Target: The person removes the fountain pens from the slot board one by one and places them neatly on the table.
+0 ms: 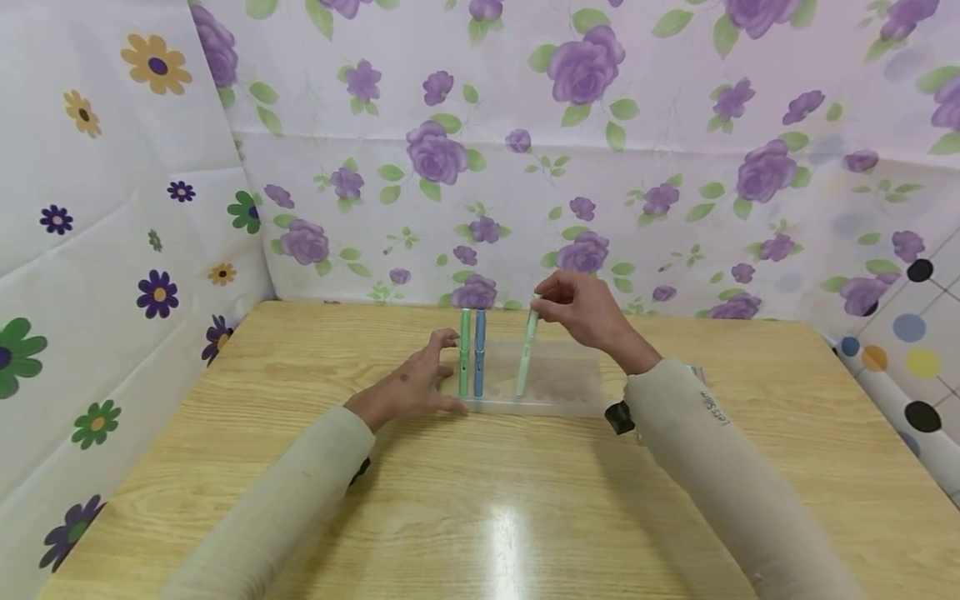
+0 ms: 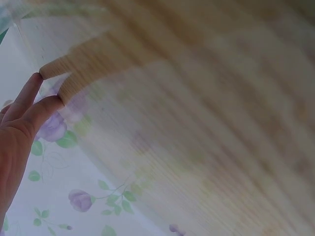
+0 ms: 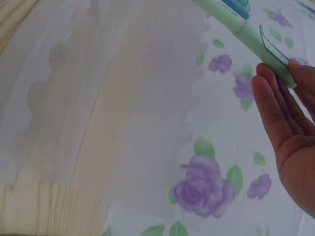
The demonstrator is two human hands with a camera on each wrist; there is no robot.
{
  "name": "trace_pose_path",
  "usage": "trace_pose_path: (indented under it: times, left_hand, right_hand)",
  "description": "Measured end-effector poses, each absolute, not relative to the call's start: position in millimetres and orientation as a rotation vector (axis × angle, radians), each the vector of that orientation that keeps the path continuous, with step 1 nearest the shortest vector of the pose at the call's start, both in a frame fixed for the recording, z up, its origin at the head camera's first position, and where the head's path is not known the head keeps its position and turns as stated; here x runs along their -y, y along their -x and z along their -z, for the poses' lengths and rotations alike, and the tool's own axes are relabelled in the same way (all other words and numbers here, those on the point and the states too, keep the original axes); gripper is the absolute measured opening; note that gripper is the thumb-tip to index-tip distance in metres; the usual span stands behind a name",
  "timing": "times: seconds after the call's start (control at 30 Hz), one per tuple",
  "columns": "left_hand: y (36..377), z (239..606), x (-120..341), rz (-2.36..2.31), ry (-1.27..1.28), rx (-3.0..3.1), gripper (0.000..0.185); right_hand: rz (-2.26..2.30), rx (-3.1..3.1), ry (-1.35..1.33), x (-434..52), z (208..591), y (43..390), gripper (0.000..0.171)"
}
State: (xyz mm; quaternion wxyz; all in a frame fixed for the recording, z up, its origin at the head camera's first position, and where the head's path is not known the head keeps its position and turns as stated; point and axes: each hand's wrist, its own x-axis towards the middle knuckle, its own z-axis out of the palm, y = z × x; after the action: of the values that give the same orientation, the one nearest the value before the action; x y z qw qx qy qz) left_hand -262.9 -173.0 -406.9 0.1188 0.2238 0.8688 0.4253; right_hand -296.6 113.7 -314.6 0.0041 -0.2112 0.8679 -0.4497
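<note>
**Pale green pen pinched above a clear tray**

Head view: at frame centre, the right hand (image 1: 581, 310) pinches the top of a pale green pen (image 1: 527, 357), its lower end in a clear plastic tray (image 1: 570, 392) on the wooden desk (image 1: 480, 500). The left hand (image 1: 420, 385), fingers spread, touches the tray's left end beside a green pen (image 1: 464, 362) and a blue pen (image 1: 479, 362).

Left wrist view: straight fingers (image 2: 29, 105) at left touch blurred clear plastic.

Right wrist view: upper right, fingers (image 3: 275, 105) grip the pale green pen (image 3: 246, 32).

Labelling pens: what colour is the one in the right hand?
Pale mint green pen, pinched at its top by the right hand; clearest in the head view.
</note>
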Motion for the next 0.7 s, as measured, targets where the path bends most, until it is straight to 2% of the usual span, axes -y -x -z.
trace_pose_path:
  times: [0.7]
  left_hand:
    - [263,405,171,-1.204,-0.633,-2.571,0.102]
  right_hand:
    - [1.332,-2.753,0.568,-169,304,287,0.025]
